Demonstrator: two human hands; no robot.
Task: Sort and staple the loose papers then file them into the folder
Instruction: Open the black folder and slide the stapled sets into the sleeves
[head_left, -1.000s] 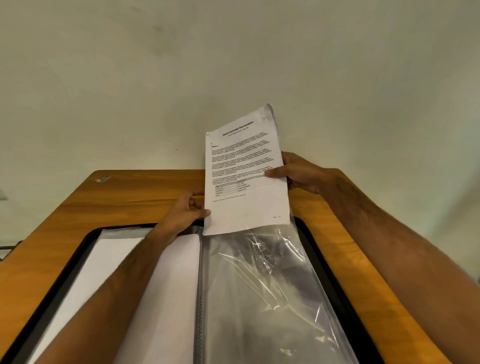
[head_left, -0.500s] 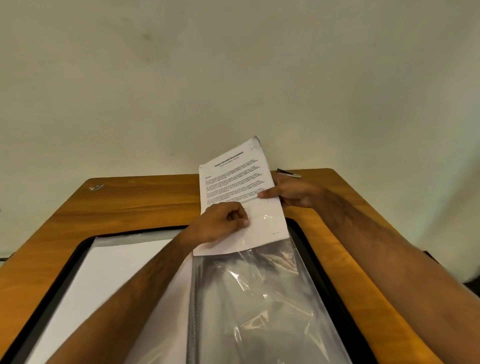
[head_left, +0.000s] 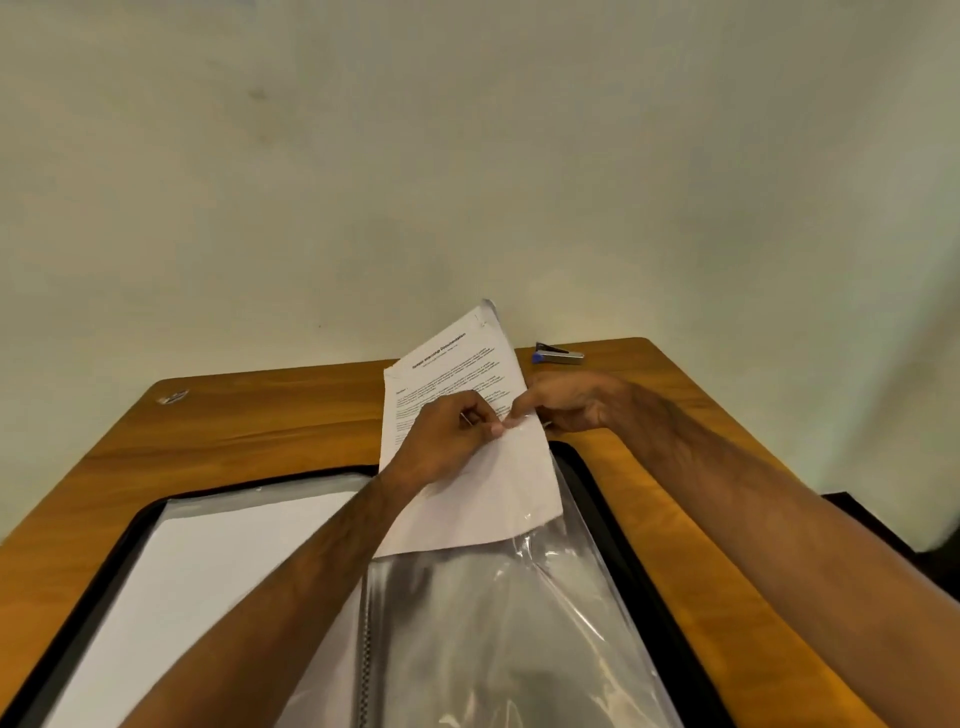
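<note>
A stapled set of printed papers (head_left: 483, 483) stands tilted at the far end of an open black folder (head_left: 618, 519), its lower edge at the mouth of a clear plastic sleeve (head_left: 509, 634) on the right page. My left hand (head_left: 447, 441) lies curled over the front of the papers, fingertips pinching them near the middle. My right hand (head_left: 571, 410) grips the papers' right edge, its thumb on the front. The left page of the folder holds a white sheet (head_left: 197, 587) in a sleeve.
The folder lies on a wooden table (head_left: 260, 415) against a pale wall. A stapler with a blue end (head_left: 558, 355) lies at the far right of the table. A small metallic object (head_left: 171, 397) sits at the far left corner.
The papers have come down and closer to the sleeve's mouth. My left hand moved from the folder's spine onto the front of the papers. The stapler came into view behind the sheet.
</note>
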